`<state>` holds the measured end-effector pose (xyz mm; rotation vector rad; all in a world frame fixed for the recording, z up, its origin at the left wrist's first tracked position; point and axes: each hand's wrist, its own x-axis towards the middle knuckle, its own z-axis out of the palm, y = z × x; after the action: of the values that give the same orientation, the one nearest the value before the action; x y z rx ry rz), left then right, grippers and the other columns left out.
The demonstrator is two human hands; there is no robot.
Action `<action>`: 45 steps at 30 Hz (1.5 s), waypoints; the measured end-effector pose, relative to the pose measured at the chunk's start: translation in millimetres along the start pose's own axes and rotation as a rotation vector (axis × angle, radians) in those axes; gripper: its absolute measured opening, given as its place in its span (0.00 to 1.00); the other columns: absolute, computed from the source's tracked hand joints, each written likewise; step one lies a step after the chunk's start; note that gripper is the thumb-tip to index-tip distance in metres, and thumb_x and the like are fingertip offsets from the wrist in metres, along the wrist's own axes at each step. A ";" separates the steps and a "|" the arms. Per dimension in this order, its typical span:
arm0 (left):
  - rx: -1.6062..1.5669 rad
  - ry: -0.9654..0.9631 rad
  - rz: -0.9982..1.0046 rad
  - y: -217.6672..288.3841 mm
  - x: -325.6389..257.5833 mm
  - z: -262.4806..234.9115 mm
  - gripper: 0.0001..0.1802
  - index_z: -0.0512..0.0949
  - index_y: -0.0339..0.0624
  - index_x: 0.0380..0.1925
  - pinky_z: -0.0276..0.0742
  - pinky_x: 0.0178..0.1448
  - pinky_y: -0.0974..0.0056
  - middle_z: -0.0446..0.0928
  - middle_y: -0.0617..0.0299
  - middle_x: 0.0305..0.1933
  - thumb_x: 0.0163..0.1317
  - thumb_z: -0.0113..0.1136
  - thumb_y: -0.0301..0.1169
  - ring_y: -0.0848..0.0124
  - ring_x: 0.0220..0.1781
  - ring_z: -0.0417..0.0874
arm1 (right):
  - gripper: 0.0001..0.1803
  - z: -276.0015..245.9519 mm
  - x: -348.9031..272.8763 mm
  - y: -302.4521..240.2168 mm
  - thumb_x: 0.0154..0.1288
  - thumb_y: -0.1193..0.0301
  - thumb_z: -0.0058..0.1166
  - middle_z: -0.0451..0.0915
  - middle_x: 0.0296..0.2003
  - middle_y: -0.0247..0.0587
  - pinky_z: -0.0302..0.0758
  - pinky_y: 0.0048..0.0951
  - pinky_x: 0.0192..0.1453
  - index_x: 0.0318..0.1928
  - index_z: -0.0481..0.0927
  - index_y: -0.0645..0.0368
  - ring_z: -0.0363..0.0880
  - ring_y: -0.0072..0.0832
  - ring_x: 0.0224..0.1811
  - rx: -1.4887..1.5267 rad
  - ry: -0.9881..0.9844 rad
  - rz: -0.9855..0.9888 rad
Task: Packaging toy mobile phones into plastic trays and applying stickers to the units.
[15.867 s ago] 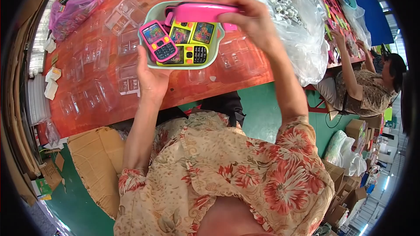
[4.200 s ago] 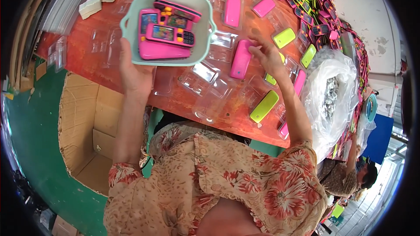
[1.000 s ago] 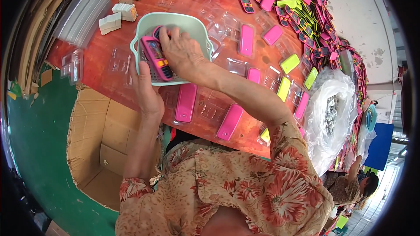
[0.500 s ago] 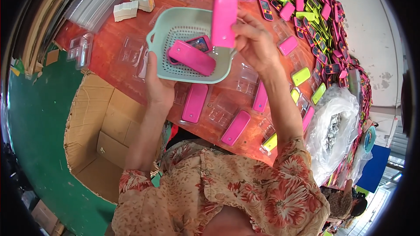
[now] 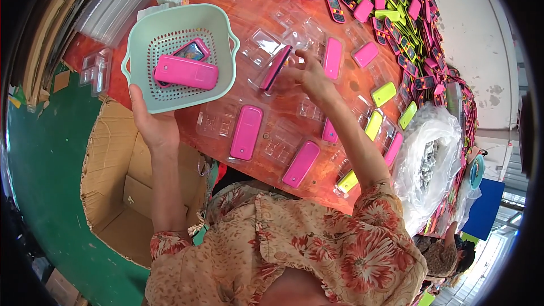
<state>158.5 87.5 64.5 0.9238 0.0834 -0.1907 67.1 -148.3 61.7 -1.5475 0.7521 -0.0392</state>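
Observation:
A pale green basket point(image 5: 136, 45) with a perforated bottom is tilted toward me at the left of the table. My left hand point(image 5: 158, 130) grips its near rim. Inside lie a pink toy phone point(image 5: 187, 72), back up, and others partly under it, one showing a picture on its screen. Right of the basket, my right hand point(image 5: 309, 76) has its fingers at another pink toy phone point(image 5: 276, 69), which is tipped on its edge over a clear plastic blister tray point(image 5: 263, 45). The fingertips are partly hidden and slightly blurred.
Pink and yellow-green toy phones point(image 5: 247, 133) lie with clear trays across the red table point(image 5: 249, 173). More toy phones point(image 5: 402, 28) are heaped at the far right, near a white plastic bag point(image 5: 425, 164). A cardboard box point(image 5: 107, 164) stands below left; stacked clear trays point(image 5: 116, 8) lie far left.
The basket has moved left with my left hand. My right hand has brought the pink toy phone from above the basket down to a blister tray, turning it on edge.

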 end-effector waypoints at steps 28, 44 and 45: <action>-0.031 0.051 -0.025 10.8 -5.6 -3.9 0.27 0.58 0.43 0.55 0.61 0.55 0.60 0.63 0.63 0.55 0.61 0.34 0.48 0.69 0.55 0.64 | 0.17 -19.7 41.5 3.4 0.48 0.75 0.48 0.71 0.37 0.38 0.64 0.34 0.49 0.43 0.71 0.56 0.68 0.34 0.44 -1.353 -0.276 -0.997; 0.006 0.043 -0.058 5.2 -9.0 -6.1 0.26 0.58 0.43 0.55 0.60 0.55 0.61 0.64 0.63 0.54 0.61 0.34 0.47 0.70 0.55 0.64 | 0.07 -18.2 40.6 5.3 0.49 0.75 0.44 0.68 0.33 0.43 0.64 0.31 0.45 0.31 0.69 0.62 0.67 0.35 0.39 -1.349 -0.225 -1.122; 0.005 0.053 -0.055 4.1 -9.0 -5.5 0.26 0.58 0.43 0.55 0.60 0.55 0.61 0.64 0.63 0.54 0.61 0.34 0.47 0.70 0.55 0.64 | 0.06 -18.5 38.3 3.1 0.48 0.75 0.43 0.68 0.32 0.43 0.64 0.31 0.46 0.30 0.69 0.62 0.67 0.34 0.40 -1.379 -0.190 -1.157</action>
<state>150.6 95.4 65.8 0.9325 0.1577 -0.2177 87.2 -182.4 46.0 -3.0526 -0.5653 -0.2608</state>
